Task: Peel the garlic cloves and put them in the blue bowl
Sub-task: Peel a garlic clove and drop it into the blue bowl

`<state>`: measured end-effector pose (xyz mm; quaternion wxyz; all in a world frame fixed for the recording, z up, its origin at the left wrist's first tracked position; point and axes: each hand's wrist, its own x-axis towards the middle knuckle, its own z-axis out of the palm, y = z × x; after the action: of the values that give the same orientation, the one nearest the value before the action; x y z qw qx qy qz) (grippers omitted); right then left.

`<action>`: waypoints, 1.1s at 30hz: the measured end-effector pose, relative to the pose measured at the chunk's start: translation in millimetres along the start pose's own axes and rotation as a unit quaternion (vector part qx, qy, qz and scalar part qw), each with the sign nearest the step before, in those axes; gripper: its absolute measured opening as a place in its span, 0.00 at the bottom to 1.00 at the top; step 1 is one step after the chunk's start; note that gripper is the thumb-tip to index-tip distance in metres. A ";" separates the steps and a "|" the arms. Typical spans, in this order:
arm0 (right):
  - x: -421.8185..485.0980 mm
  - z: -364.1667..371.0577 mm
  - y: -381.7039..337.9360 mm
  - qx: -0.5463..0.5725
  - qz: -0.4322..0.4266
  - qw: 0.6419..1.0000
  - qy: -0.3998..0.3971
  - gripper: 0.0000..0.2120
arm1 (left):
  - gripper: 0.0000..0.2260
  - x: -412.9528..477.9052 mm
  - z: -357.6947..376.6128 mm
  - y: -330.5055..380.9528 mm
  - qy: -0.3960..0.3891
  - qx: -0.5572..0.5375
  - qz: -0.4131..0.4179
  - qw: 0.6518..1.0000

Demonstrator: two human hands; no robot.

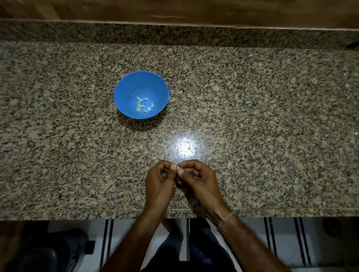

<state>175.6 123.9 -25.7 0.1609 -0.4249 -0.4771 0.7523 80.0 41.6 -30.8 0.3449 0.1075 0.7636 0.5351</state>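
Observation:
A blue bowl (pixel 128 90) stands on the granite counter, left of centre, with several small pale peeled garlic cloves (pixel 143 105) at its bottom. Near the counter's front edge my left hand (pixel 159 182) and my right hand (pixel 197 179) meet fingertip to fingertip. Between them they pinch a small whitish garlic clove (pixel 178 168), which their curled fingers mostly hide.
The speckled granite counter (pixel 265 116) runs to a raised granite back ledge with wood above it. A bright light glare lies just beyond my hands. Below the front edge are a striped tiled floor and a dark object (pixel 42 258) at lower left.

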 end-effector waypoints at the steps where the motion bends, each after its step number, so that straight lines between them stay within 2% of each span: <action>1: 0.4 -0.1 -0.2 -0.004 -0.011 1.000 0.000 0.04 | 0.08 0.7 -1.5 0.4 0.002 0.010 0.004 1.000; 8: 3.0 -3.6 -1.4 -0.018 -0.040 0.999 0.013 0.03 | 0.05 -4.8 -13.5 12.8 -0.067 -0.011 0.012 0.998; 14: 1.5 -0.5 -6.0 -0.038 -0.047 0.998 0.025 0.05 | 0.05 -2.9 -15.2 20.7 -0.058 -0.021 -0.014 0.998; 22: 1.8 0.8 -3.2 -0.075 -0.078 0.993 0.049 0.04 | 0.06 -3.9 -11.2 16.9 -0.058 -0.100 -0.093 0.989; 25: 4.1 1.6 1.2 -0.090 -0.085 0.991 0.058 0.04 | 0.07 -5.8 -7.4 17.5 -0.042 -0.063 -0.058 0.995; 29: 7.3 2.6 3.5 -0.086 -0.069 0.992 0.058 0.04 | 0.06 -5.3 -4.8 15.8 -0.021 0.038 0.004 0.999; 33: 7.6 7.3 -2.4 0.008 0.005 0.998 0.064 0.08 | 0.04 -4.8 -5.4 17.8 -0.011 0.063 0.025 0.998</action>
<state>165.0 125.8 -26.0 0.1904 -0.4731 -0.4579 0.7282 76.4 42.3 -11.9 0.3327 0.1540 0.7889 0.4932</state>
